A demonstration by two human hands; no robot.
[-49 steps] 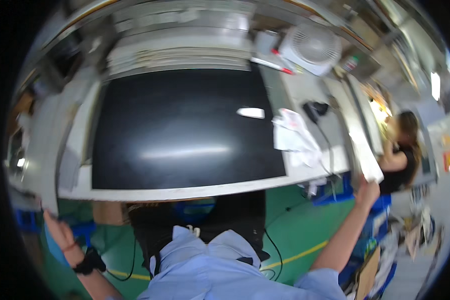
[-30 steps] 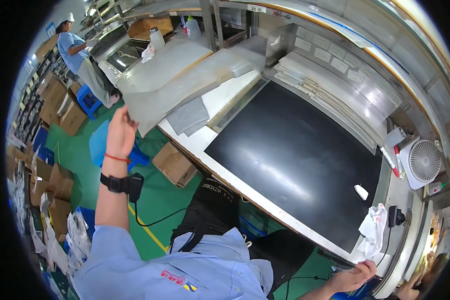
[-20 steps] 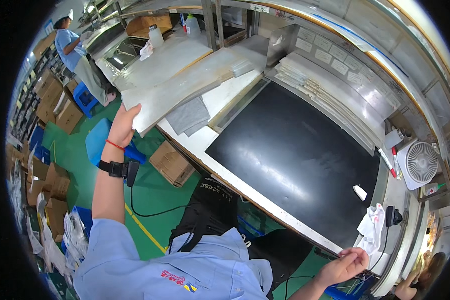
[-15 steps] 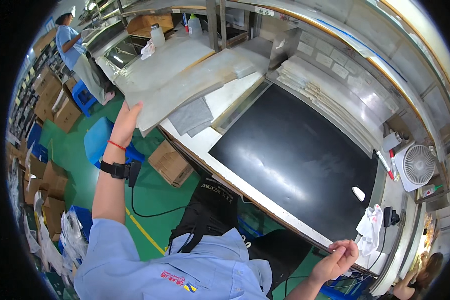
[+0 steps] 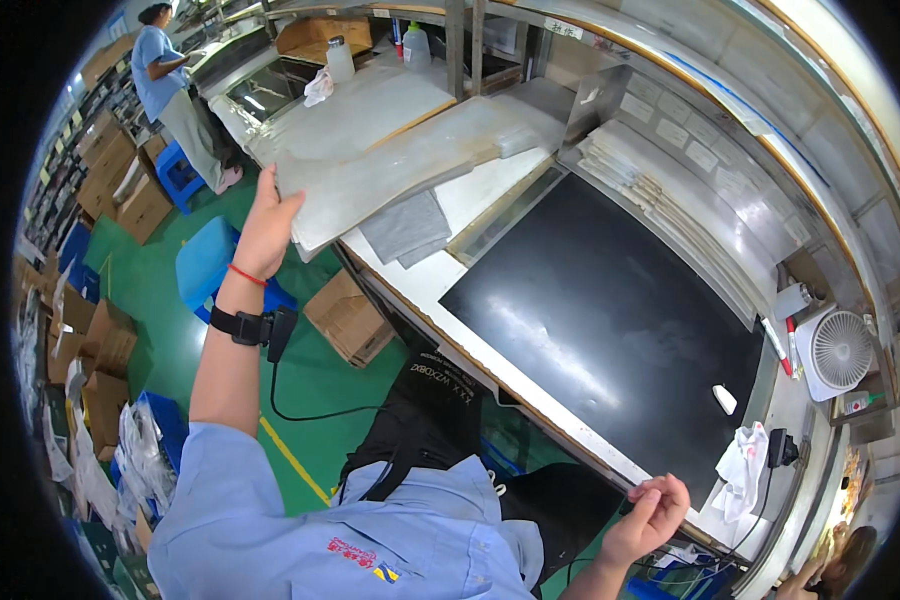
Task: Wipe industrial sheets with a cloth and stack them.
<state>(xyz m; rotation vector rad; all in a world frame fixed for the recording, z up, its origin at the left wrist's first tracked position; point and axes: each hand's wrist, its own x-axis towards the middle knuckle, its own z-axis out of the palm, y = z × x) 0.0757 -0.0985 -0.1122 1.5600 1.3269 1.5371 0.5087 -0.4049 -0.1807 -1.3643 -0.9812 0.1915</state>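
My left hand (image 5: 267, 222) is at the near left end of a stack of thin translucent sheets (image 5: 370, 195), with thumb and fingers apart against its edge. The stack juts past the table's front edge. Under it lies a folded grey cloth (image 5: 407, 230). My right hand (image 5: 650, 515) hovers at the table's front edge with its fingers curled in and nothing visible in them. Near it is a black mat (image 5: 610, 330), which bears a small white block (image 5: 724, 399). A white cloth with red spots (image 5: 742, 470) lies to the right of that hand.
More clear sheets (image 5: 670, 215) lean along the back. A white fan (image 5: 838, 350), markers (image 5: 776, 342) and a black plug-like device (image 5: 782, 448) are at the right. Bottles (image 5: 339, 60) stand at the far left. A blue stool (image 5: 210, 265) and a carton (image 5: 350, 318) are below. Another person (image 5: 165, 85) stands at the far left.
My view has shifted slightly, so the table appears farther right. My left hand's fingers have straightened at the stack's edge. My right hand has drawn left, away from the spotted cloth.
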